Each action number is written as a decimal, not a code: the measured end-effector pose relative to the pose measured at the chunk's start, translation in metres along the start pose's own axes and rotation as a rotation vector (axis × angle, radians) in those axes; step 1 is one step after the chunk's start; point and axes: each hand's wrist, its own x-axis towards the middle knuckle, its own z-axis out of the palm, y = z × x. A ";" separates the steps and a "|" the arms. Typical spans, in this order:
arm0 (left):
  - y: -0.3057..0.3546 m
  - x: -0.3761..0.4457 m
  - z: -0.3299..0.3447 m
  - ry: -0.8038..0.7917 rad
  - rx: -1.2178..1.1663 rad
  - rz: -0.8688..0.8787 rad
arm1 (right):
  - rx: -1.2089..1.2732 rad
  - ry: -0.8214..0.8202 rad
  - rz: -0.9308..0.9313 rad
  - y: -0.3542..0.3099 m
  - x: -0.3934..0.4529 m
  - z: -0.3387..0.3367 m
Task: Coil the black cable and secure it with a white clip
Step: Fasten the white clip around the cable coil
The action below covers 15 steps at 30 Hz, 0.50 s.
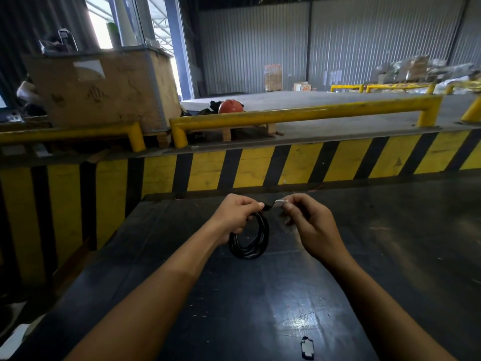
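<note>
The black cable (251, 241) hangs as a coil of several loops just above the dark table (260, 308). My left hand (238, 213) grips the top of the coil, fingers closed around the bundled loops. My right hand (307, 220) pinches the white clip (279, 203) between thumb and fingers, right beside the top of the coil. The clip touches or nearly touches a short black cable end that sticks out between the two hands. Whether the clip is around the cable cannot be made out.
A yellow-and-black striped barrier (260, 170) runs behind the table's far edge. Above it are yellow guard rails (299, 113), a large cardboard box (104, 92) and an orange helmet (230, 106). A small white-edged mark (307, 347) lies on the near table surface.
</note>
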 end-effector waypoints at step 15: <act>-0.003 0.011 0.005 0.320 -0.109 0.197 | 0.382 -0.174 0.288 -0.022 0.000 0.010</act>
